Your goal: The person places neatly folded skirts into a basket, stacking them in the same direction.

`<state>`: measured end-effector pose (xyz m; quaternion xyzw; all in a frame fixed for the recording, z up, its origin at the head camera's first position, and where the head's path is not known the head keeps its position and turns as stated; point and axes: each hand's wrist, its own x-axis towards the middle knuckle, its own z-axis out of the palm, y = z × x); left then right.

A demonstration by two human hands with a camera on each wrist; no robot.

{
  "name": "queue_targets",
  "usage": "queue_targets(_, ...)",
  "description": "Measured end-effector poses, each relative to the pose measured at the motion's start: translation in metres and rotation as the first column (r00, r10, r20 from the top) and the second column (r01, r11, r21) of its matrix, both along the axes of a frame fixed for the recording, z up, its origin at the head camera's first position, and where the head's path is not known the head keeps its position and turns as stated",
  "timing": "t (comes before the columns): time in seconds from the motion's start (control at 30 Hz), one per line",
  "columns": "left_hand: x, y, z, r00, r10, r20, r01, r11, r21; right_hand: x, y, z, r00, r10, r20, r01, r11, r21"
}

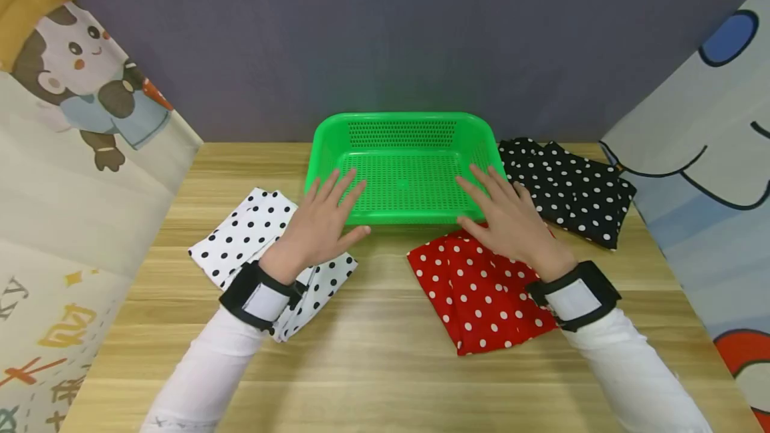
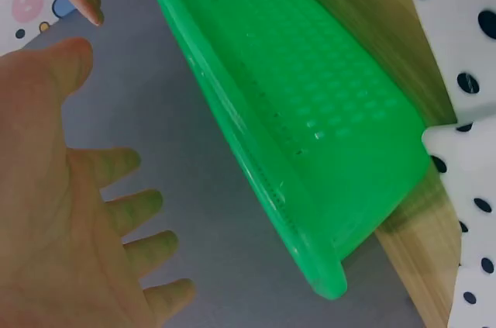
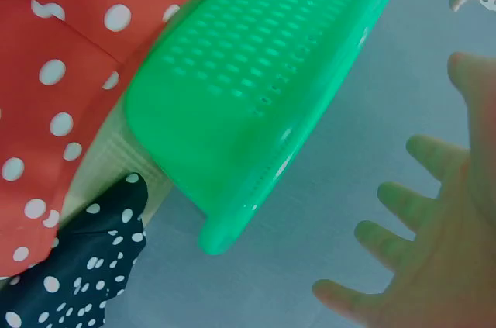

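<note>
From the head view, both arms reach forward over the wooden table (image 1: 385, 366), in white sleeves (image 1: 201, 366) with a black strap (image 1: 243, 293) on each wrist. The left hand (image 1: 315, 226) leans in toward the middle, with its back facing up. Its fingers are straight and spread apart, and its thumb sticks out to the side. The right hand (image 1: 511, 226) does the same from the other side, with fingers and thumb wide apart. Between the fingertips is the green basket (image 1: 403, 186), near the grey wall (image 1: 391, 39). A white cloth with black dots (image 1: 246, 226) lies under the left hand and wrist. A red cloth with white dots (image 1: 469, 286) lies partly under the right hand, and a black cloth with white dots (image 1: 577, 186) lies beyond it, beside the basket.

From the left wrist, the left palm shows, with a gap between each finger. The hand is apart from the basket, its palm bare.

From the right wrist, the right palm shows too, its fingers fanned out like a star. It is also bare and apart from the basket's rim.
</note>
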<state>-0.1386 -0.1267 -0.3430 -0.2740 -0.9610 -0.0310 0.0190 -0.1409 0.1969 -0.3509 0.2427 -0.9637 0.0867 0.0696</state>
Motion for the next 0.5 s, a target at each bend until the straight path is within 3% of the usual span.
queue_targets(0.2, 0.017, 0.003, -0.008, 0.997, -0.038, -0.060, 0.039, 0.999, 0.013, 0.013, 0.006, -0.011, 0.998, 0.017, -0.063, -0.019, 0.999, -0.026)
queue_targets(0.5, 0.043, 0.013, -0.024, 0.990, -0.082, -0.118, 0.087, 0.995, 0.040, 0.037, 0.012, -0.023, 0.996, 0.016, -0.088, -0.020, 0.999, -0.047)
